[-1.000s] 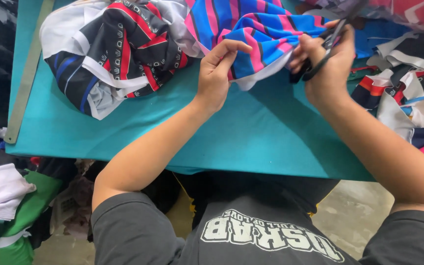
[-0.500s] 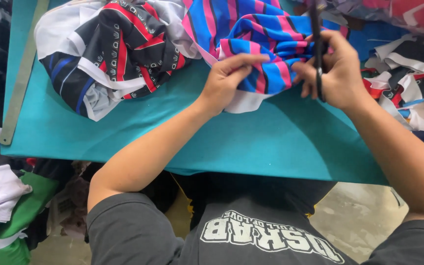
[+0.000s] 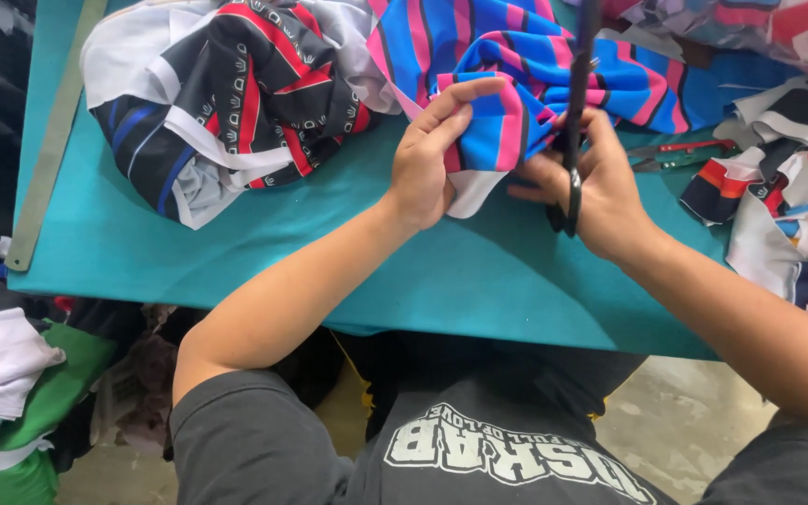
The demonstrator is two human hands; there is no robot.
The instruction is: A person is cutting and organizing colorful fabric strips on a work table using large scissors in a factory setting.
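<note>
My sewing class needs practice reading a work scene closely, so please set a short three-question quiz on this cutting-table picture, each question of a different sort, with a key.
1. True or false: the right hand holds the scissors.
2. Multiple choice: the left hand grips which cloth? A. the blue and pink striped fabric B. the black, red and white garment C. the white cloth below the table
3. Fill in: a long metal ruler lies along the ____ edge of the teal table, as the picture shows it.

Key: 1 true; 2 A; 3 left.
</note>
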